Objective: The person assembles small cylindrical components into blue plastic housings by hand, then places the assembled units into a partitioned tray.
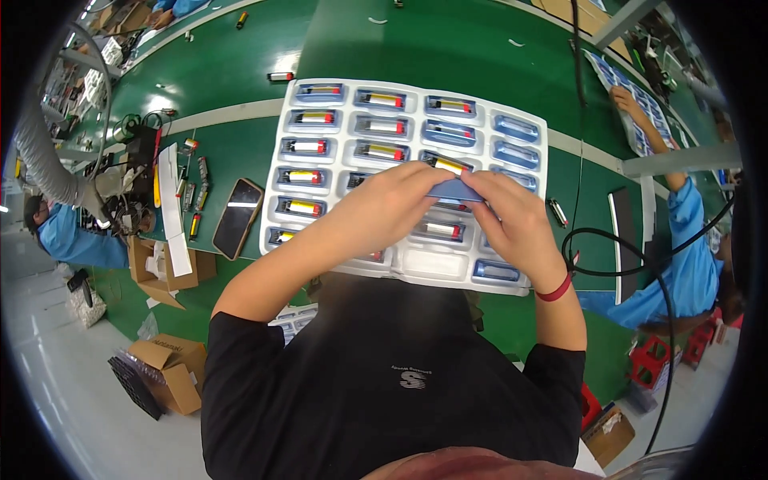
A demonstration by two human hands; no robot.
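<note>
My left hand and my right hand meet over a white moulded tray. Between them, their fingers are closed on the ends of a blue plastic casing, held just above the tray. Several pockets hold blue casings, many with a cylindrical cell inside, yellow or white with a red end, like this cell. In the right column, a blue casing shows no cell. A front-row pocket has a bare white bottom. My hands and left forearm hide part of the tray's middle.
Left of the tray lie a smartphone, a white strip and loose cells. A black cable loops at the right, near another cell. Co-workers in blue sit on both sides. Cardboard boxes stand lower left.
</note>
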